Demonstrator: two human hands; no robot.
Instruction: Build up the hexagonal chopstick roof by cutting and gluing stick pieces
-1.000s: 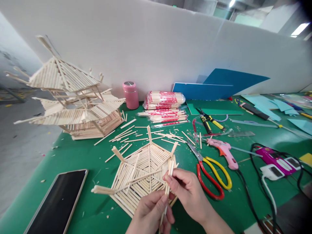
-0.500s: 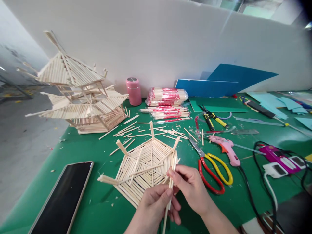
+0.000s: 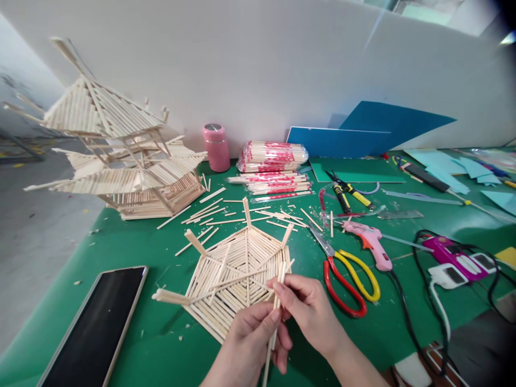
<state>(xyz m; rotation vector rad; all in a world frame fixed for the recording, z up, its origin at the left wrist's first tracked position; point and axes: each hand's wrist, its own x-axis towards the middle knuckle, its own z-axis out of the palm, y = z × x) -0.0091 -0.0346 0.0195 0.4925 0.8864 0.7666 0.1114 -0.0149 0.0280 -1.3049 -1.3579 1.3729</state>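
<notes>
Sticks (image 3: 276,303) are held at the near right edge of the stick frame (image 3: 234,282). Their lower part is pinched between thumb and fingers of the left hand (image 3: 258,333); their upper part is pinched by the right hand (image 3: 308,309), its grip pressed narrow. Scissors (image 3: 332,255) are laid right of the frame, a phone (image 3: 97,328) left.

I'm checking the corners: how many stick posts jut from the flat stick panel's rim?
4 visible on the panel: far post, far-left post, near-left post, right post. Left hand and right hand may hide more.
</notes>
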